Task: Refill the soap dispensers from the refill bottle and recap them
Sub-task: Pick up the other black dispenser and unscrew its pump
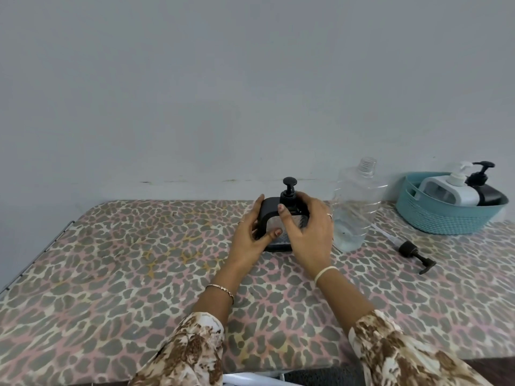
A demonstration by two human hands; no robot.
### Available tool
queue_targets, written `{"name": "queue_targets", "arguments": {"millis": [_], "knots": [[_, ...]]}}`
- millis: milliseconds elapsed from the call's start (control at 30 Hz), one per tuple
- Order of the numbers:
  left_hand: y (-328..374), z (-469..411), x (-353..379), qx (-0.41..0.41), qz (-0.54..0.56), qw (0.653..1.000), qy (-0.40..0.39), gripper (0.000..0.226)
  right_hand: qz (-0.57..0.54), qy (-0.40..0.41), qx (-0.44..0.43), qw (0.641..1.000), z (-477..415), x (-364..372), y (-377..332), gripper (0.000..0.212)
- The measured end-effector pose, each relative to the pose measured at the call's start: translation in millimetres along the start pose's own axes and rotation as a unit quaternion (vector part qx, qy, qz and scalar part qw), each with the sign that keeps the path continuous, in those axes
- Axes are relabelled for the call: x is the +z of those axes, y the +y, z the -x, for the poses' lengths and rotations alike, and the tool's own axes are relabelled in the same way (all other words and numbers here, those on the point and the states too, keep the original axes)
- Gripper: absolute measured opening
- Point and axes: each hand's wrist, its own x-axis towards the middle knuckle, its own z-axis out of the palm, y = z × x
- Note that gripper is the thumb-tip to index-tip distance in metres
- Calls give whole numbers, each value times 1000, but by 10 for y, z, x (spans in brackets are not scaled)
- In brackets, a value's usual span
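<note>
Head view: black dispenser upright mid-counter, just left of the uncapped refill bottle; whether they touch, cannot tell.

Left hand: grip curled round the dispenser's left side, thumb on the clear front.

Right hand: grip curled about the pump at its collar, thumb in front, fingers behind.

Step in hand looks like recapping. To do it well:
- hold the body flat and firm
- keep the pump stem vertical so the threads don't cross
- turn by the collar, not the nozzle
- stop at snug

Spare pump lies right of the bottle. Teal basket holds a white dispenser and a second black one, both capped.
</note>
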Motion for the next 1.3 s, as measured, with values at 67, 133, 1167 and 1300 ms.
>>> {"name": "queue_targets", "arguments": {"millis": [67, 133, 1167, 1300], "knots": [[-2, 3, -3, -1, 2, 1000, -1, 78, 24, 10, 10, 1000, -97, -2, -82, 46], [5, 7, -3, 1, -4, 1000, -1, 76, 42, 9, 33, 999, -172, -18, -134, 44], [-7, -7, 0, -34, -24, 999, -5, 78, 40, -166, 25, 985, -583, -203, -147, 31], [-21, -19, -11, -47, -17, 999, -14, 79, -52, -236, 12, 970, -649, -261, -80, 35]]}}
